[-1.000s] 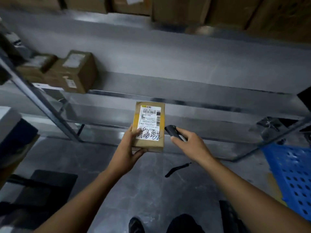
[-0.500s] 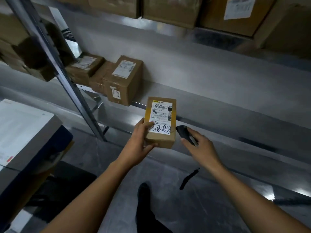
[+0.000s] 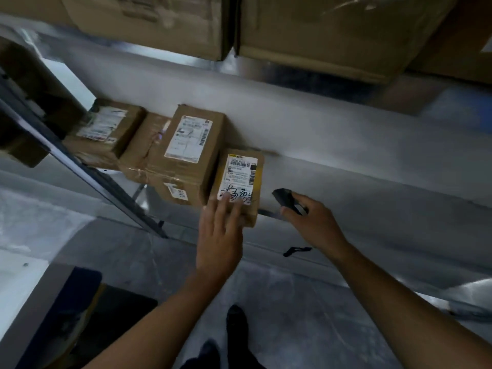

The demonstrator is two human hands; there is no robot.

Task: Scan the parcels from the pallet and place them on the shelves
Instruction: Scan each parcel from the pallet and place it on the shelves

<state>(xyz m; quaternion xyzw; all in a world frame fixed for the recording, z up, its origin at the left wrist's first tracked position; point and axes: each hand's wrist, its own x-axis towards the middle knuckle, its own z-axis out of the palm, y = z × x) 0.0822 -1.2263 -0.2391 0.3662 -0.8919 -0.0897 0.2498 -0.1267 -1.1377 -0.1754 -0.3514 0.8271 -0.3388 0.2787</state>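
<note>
A person's left hand (image 3: 219, 243) rests flat on a small parcel (image 3: 241, 179) lying on a grey metal shelf (image 3: 346, 182), just right of a larger labelled box (image 3: 186, 155). The hand's fingers are straight and spread over the near end of the parcel's top, covering part of the handwriting on its white label; nothing is curled round it. The parcel's near end sits at the shelf's front edge. Whether the parcel touches the box cannot be told.

Further right of the box, beyond the parcel, the right hand (image 3: 314, 225) grips a black scanner (image 3: 286, 199), fingers wrapped round its handle, its head pointing up and left. A black strap (image 3: 296, 250) hangs below that wrist.

Left of the box stand 2 more cartons: a taped one (image 3: 143, 153) touching it and a labelled one (image 3: 106, 134) beyond. A dark steel post (image 3: 87, 171) slants across in front of them. Above the box, 2 big cartons (image 3: 159, 20) fill the next shelf up. Below the box, a dark shoe (image 3: 235, 323) shows on the grey floor.
</note>
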